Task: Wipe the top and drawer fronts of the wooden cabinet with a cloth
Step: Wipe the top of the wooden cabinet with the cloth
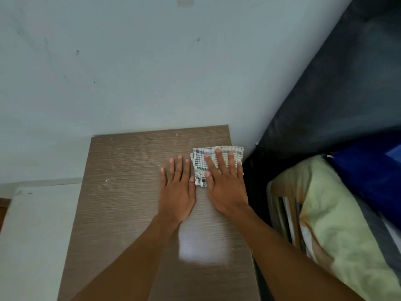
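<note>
- Cloth (213, 162) lies flat under the right hand (225, 187), fingers spread (pressing, not clenched), at the cabinet top's (121, 192) far right corner.
- Left hand (176, 190) rests flat beside it, empty; dusty wood stretches leftward.

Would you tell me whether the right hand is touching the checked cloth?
Touching: the head view shows the right hand pressed flat on the checked cloth.

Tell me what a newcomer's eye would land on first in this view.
First, the two flat hands in the centre: the right hand presses a checked cloth onto the wooden cabinet top near its far right corner, and the left hand rests bare beside it. Next, pale dusty smears across the far left of the top, then the light green pillow at right.
</note>
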